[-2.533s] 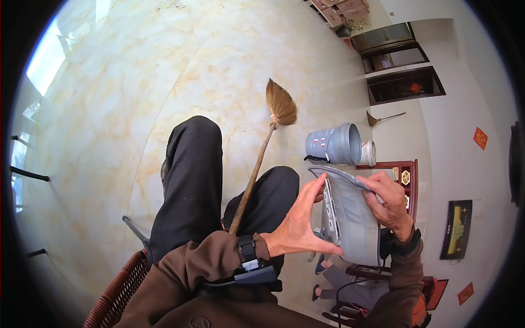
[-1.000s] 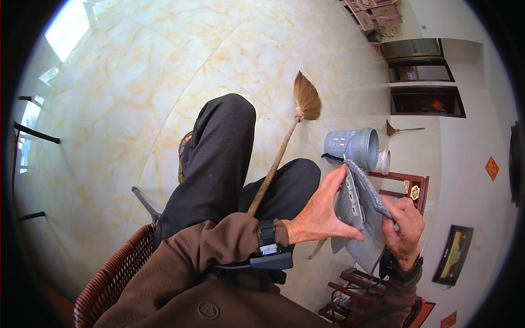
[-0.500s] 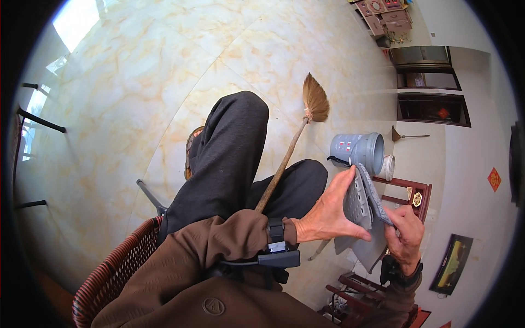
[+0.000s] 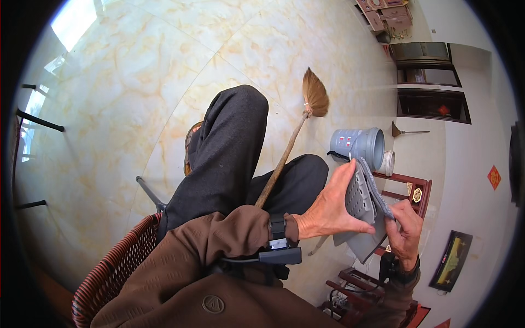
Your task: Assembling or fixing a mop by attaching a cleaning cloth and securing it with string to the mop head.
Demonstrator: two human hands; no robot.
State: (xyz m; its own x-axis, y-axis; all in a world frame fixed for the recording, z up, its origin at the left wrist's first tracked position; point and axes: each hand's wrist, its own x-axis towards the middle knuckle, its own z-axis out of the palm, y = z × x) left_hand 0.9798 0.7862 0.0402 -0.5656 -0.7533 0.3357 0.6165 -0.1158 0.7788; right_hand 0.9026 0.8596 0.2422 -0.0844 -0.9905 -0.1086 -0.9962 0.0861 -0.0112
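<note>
A grey plastic plate with rows of small holes [image 4: 358, 199] is held up in front of me at the right. My left hand [image 4: 328, 206] grips it, thumb along the lower edge and fingers at the upper end. Along its right side runs a thick grey textured cloth pad [image 4: 376, 188]. My right hand [image 4: 406, 234] pinches the lower end of that pad with bent fingers. A smooth grey panel [image 4: 362, 246] hangs below the plate; how it joins the rest is hidden. A straw broom [image 4: 315, 97] with a wooden handle lies across my leg, touched by neither hand.
Beyond my hands a grey bucket [image 4: 358, 146] lies on its side, a white one [image 4: 387, 163] next to it. Dark red wooden furniture [image 4: 353, 295] stands at the lower right. I sit on a woven chair [image 4: 117, 268]. A small broom [image 4: 407, 131] rests near the wall.
The plate and pad have tilted slightly, showing more of the holes. Both hands keep their grip, and the view has shifted a little.
</note>
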